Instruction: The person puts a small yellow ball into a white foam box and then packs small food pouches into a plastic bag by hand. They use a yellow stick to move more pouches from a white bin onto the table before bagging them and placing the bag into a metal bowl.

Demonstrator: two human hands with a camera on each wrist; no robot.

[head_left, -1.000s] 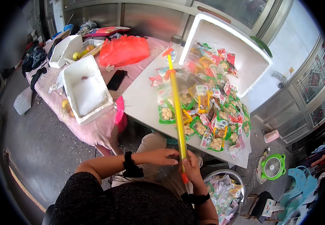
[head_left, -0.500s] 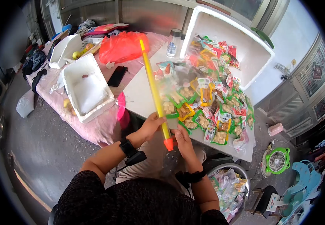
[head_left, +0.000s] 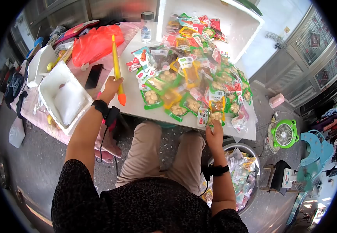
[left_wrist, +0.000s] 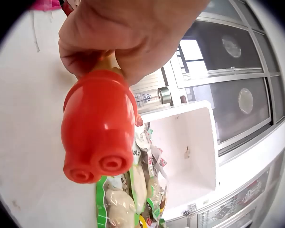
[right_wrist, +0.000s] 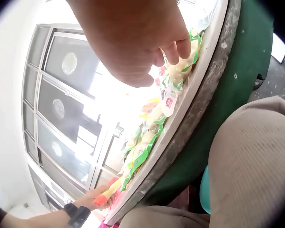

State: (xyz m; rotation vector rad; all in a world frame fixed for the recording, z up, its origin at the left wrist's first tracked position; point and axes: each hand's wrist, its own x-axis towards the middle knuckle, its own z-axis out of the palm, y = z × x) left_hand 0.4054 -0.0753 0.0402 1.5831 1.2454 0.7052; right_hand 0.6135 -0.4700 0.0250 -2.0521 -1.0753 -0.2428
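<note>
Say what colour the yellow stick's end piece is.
The end piece is orange-red, clearest in the left wrist view.

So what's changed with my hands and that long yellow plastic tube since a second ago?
The tube moved to your left, from your right hand to your left hand, which now grips it. The right hand let go and reached the near edge of the colourful plastic packets; I can't tell whether it grips one. The white foam box stayed put.
</note>
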